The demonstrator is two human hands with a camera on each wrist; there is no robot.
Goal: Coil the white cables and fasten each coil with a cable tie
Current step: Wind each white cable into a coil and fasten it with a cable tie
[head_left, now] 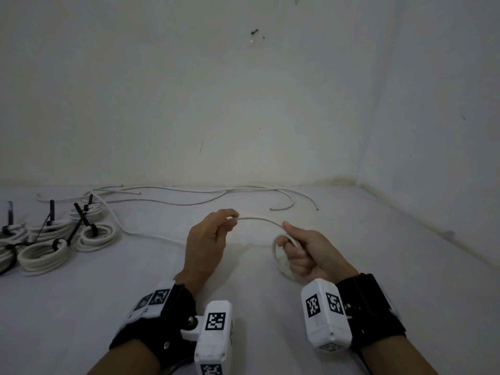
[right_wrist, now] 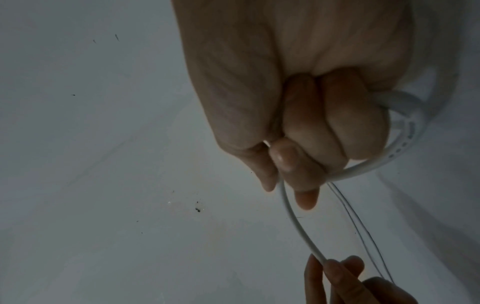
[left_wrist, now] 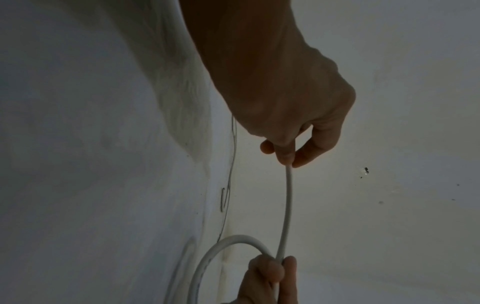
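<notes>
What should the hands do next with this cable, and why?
Probably swing the left hand toward the right hand to lay another loop. The right hand grips only a small started coil, the left pinches the white cable close by, and much slack trails across the floor.

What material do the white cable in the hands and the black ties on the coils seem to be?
White cable: probably a smooth plastic jacket with a matte finish; it bends in an even curve and bears printed marks. Black ties: apparently stiff plastic strips, since their free ends stand up from the finished coils. Their finish is too small to tell.
</notes>
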